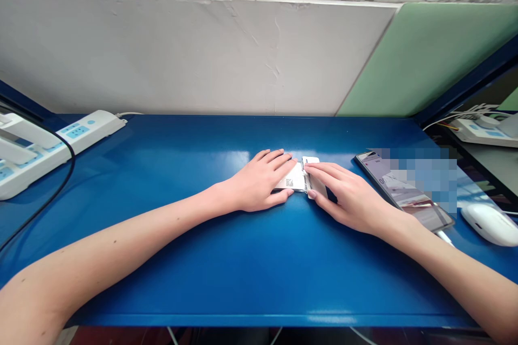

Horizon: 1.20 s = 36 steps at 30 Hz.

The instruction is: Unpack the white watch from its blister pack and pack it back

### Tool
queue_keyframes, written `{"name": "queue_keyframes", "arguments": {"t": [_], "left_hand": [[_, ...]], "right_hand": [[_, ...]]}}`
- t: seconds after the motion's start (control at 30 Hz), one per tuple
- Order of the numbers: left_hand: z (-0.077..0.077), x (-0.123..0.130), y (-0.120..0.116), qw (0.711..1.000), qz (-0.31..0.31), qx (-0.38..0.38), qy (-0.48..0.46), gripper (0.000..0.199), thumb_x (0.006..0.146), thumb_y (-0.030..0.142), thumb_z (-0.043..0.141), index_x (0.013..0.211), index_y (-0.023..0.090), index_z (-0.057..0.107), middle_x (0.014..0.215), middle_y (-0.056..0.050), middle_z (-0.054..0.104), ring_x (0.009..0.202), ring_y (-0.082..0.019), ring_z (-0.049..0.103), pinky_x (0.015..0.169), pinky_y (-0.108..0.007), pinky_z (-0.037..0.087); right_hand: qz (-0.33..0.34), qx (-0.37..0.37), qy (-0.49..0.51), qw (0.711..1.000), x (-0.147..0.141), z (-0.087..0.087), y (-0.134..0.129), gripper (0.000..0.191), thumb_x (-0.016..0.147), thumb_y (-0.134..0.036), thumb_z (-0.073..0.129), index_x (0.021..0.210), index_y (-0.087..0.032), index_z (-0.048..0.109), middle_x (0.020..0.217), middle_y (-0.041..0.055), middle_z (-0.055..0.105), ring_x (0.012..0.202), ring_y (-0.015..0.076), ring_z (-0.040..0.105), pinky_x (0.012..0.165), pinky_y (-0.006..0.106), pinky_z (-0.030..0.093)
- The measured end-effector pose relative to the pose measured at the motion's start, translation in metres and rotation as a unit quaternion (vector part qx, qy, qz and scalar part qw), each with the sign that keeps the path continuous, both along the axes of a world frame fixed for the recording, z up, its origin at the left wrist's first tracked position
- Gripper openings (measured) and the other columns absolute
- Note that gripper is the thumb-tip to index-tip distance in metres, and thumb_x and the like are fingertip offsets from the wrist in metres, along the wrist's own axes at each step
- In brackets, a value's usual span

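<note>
Our left hand (262, 182) spreads its fingers over the packet (297, 178); our right hand (354, 194) pinches its end (317, 183): an uneven pull could tear it.

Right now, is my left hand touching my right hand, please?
Apart. The head view shows a clear gap between your left hand and right hand, with part of the white QR-coded item visible there.

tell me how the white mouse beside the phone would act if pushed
The white mouse would probably slide rather than roll, as its wide, low body rests on the blue table. Its smooth, rounded shell looks stiff, and its shine suggests it may feel slippery.
</note>
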<state>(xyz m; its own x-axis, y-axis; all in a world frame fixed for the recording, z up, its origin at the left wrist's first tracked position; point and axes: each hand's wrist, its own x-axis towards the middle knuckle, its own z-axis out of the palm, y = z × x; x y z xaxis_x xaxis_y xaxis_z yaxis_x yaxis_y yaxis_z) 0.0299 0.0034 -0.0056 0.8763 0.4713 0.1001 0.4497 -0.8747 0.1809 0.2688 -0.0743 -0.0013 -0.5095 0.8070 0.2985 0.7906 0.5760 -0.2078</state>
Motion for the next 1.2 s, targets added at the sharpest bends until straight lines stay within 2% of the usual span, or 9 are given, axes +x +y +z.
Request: {"name": "queue_keyframes", "arguments": {"t": [0.2, 0.5, 0.73, 1.2], "left_hand": [[0.0001, -0.0002, 0.0001, 1.0, 0.001, 0.0, -0.005, 0.064, 0.098, 0.048, 0.045, 0.15, 0.011, 0.041, 0.156, -0.017, 0.041, 0.146, -0.034, 0.034, 0.119, -0.051, 0.027], [-0.0001, -0.001, 0.0006, 1.0, 0.004, 0.0, -0.001, 0.065, 0.098, 0.048, 0.045, 0.151, 0.011, 0.039, 0.157, -0.017, 0.04, 0.147, -0.034, 0.034, 0.119, -0.05, 0.027], [0.0003, -0.0004, 0.0011, 1.0, 0.001, -0.001, -0.002, 0.065, 0.098, 0.048, 0.045, 0.15, 0.009, 0.04, 0.157, -0.018, 0.039, 0.147, -0.034, 0.033, 0.12, -0.051, 0.026], [0.0008, 0.0009, 0.0013, 1.0, 0.0, -0.006, -0.009, 0.065, 0.097, 0.046, 0.047, 0.151, 0.01, 0.04, 0.156, -0.018, 0.041, 0.147, -0.034, 0.034, 0.12, -0.052, 0.027]], "right_hand": [[0.014, 0.01, 0.024, 1.0, 0.0019, -0.0002, 0.0011, 0.037, 0.098, -0.028, 0.052, 0.132, -0.015, 0.06, 0.132, 0.0184, 0.066, 0.121, 0.0319, 0.063, 0.098, 0.051, 0.057], [0.027, 0.002, 0.014, 1.0, 0.0046, -0.0015, 0.0027, 0.037, 0.098, -0.025, 0.052, 0.132, -0.01, 0.061, 0.133, 0.0184, 0.065, 0.124, 0.0303, 0.06, 0.101, 0.047, 0.055], [0.028, 0.004, 0.011, 1.0, 0.0045, -0.0014, 0.002, 0.039, 0.098, -0.026, 0.052, 0.135, -0.014, 0.057, 0.135, 0.0178, 0.064, 0.124, 0.031, 0.061, 0.1, 0.049, 0.055], [0.032, -0.004, -0.001, 0.999, 0.0051, 0.0002, 0.001, 0.042, 0.099, -0.027, 0.049, 0.138, -0.012, 0.055, 0.137, 0.0198, 0.062, 0.127, 0.0328, 0.058, 0.102, 0.051, 0.054]]}}
